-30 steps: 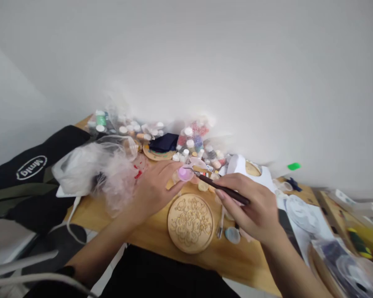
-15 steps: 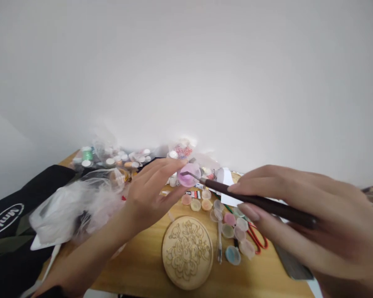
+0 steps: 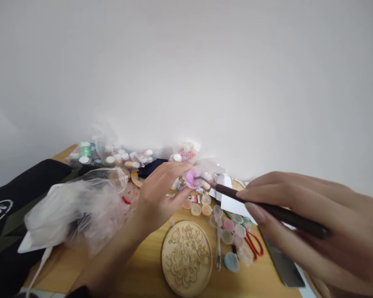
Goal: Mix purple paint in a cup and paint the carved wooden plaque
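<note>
Between the thumb and fingers of my left hand (image 3: 161, 194) is a small clear cup of pinkish-purple paint (image 3: 191, 178), held up above the table. My right hand (image 3: 310, 223) pinches a slim dark-handled tool (image 3: 267, 207), held slantwise. Its thin bent tip reaches into the cup; whether it is a brush or a small spatula I cannot tell. Below, a round wooden disc (image 3: 186, 258) with a raised flower pattern lies on the table. Several small paint cups (image 3: 231, 261) stand to the right of the disc, holding pink, blue, yellowish and pale colours.
Red-handled scissors (image 3: 256, 244) and a dark phone (image 3: 284, 260) lie at the right of the wooden table (image 3: 136, 269). Crumpled clear plastic bags (image 3: 68, 211) and a black cloth (image 3: 25, 186) fill the left. Bagged bottles (image 3: 85, 151) stand at the back, before the wall.
The cup, the tool and both hands have shifted slightly to the right in view. The tool's tip now sits nearer the cup's right side. Both grips are unchanged.
</note>
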### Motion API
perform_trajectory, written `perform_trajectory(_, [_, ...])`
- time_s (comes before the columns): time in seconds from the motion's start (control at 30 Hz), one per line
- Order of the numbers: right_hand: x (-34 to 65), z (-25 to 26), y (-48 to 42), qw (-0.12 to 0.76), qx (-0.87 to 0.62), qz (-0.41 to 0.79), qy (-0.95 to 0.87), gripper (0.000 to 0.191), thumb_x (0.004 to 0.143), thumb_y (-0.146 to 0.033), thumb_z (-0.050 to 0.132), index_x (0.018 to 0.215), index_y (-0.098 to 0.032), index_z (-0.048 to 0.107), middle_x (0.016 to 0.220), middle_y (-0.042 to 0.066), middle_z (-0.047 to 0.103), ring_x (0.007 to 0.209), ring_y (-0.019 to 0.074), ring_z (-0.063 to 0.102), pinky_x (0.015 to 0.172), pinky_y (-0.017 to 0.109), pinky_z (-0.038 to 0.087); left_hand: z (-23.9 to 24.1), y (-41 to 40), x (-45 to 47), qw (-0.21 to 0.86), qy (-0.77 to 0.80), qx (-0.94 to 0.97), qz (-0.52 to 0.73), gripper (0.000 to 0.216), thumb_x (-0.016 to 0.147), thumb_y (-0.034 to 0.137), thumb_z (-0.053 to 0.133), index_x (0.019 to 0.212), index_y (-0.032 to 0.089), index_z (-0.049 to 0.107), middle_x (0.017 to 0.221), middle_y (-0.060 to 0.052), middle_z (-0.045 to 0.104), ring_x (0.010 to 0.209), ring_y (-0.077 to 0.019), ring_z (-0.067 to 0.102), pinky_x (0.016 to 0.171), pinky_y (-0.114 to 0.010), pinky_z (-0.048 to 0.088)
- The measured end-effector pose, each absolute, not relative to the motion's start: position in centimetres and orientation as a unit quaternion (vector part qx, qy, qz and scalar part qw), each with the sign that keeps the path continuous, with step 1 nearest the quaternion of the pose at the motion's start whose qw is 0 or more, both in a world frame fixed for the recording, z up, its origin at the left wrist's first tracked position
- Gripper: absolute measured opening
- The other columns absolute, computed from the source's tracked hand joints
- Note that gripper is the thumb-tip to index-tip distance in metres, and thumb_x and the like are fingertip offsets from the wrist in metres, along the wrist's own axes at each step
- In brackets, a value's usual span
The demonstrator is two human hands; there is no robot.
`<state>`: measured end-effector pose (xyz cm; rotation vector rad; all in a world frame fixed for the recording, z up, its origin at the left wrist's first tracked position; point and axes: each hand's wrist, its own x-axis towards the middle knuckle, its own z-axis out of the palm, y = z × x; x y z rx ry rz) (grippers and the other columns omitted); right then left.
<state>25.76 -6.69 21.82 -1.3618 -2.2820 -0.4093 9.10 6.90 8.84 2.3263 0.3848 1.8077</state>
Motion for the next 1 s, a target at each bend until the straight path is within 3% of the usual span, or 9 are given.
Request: perform_trajectory(1.0, [25.4, 21.5, -5.9, 0.224, -0.467, -0.153, -0.842, 0.01, 0.094, -0.016, 0.056, 0.094, -0.02, 0.066, 0.082, 0.003, 0.076, 0.066, 0.0116, 0.07, 0.058, 0.021, 0.055, 9.0, 7.6, 8.8, 0.079, 0.124, 0.766, 0.626, 0.036, 0.083, 0.009, 0.071, 0.116, 0.021, 0.062, 0.102, -0.007, 0.074, 0.099, -0.0197, 0.07, 0.09, -0.036, 0.061])
